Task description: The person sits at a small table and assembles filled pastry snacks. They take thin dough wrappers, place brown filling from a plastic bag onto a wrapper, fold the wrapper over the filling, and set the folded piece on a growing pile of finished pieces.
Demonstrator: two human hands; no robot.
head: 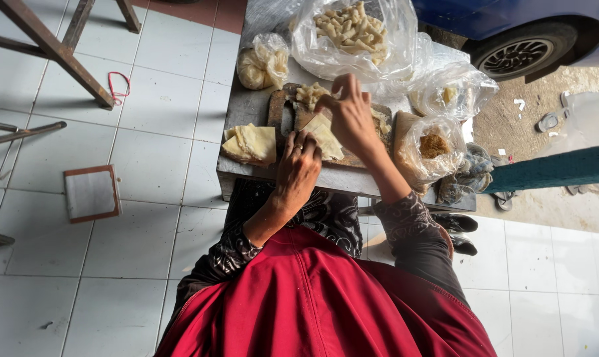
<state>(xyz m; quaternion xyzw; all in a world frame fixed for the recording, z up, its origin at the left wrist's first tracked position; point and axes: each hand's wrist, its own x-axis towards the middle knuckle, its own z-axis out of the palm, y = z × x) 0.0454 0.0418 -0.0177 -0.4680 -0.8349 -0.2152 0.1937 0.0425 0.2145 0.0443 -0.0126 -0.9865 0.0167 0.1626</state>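
On the wooden board (293, 119) at the middle of the small desk (246, 109), a pale triangular wrapper sheet (326, 135) lies flat, and both hands are at it. The left hand (298, 165) rests knuckles-up on the near edge of the sheet, fingers curled and pressing it down; whether it grips anything underneath I cannot tell. The right hand (349, 112) is raised just past the sheet, fingertips pinched together, seemingly on a small bit of filling from the pale heap (310, 94) on the board.

Judging from this, the step in hand is filling a wrapper: the pinch has to be laid on the sheet, then the sheet folded shut while the left hand keeps it from sliding.

Room is tight. 1 stack of spare wrappers (252, 143) sits by the desk's left front corner, close to the edge. Plastic bags crowd the far side: 1 of pale sticks (351, 30), 1 knotted bag (263, 63), and 1 with brown crumbs (433, 145) near the right edge. Free desk shows only as a thin strip in front of the board, so folding must stay on the board.
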